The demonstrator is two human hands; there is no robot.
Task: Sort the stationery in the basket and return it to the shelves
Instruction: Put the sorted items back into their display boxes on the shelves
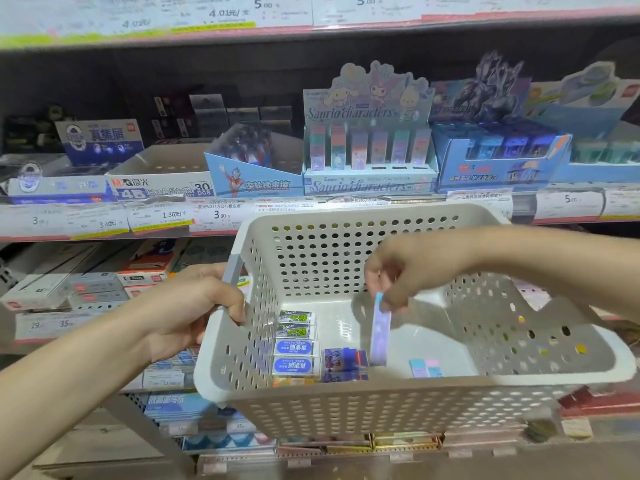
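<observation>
A white perforated basket (398, 407) hangs in front of the shelves, with my left hand (194, 308) gripping its grey left handle. Inside the basket my right hand (405, 271) pinches the top of a slim pastel purple-and-blue eraser box (380, 336), which hangs upright above the basket floor. On the floor at the left lie boxed erasers with blue labels (296, 356) and green labels (297, 323). Beside them sit purple character eraser boxes (344, 362), and a small pink-and-blue item (426, 367) lies to the right.
On the shelf behind the basket stands a Sanrio Characters display box (369, 150) holding similar pastel boxes. Left of it are an Ultraman eraser box (254, 171) and an M&G 4B eraser carton (159, 178); a blue display box (498, 157) stands right. Price labels line the shelf edges.
</observation>
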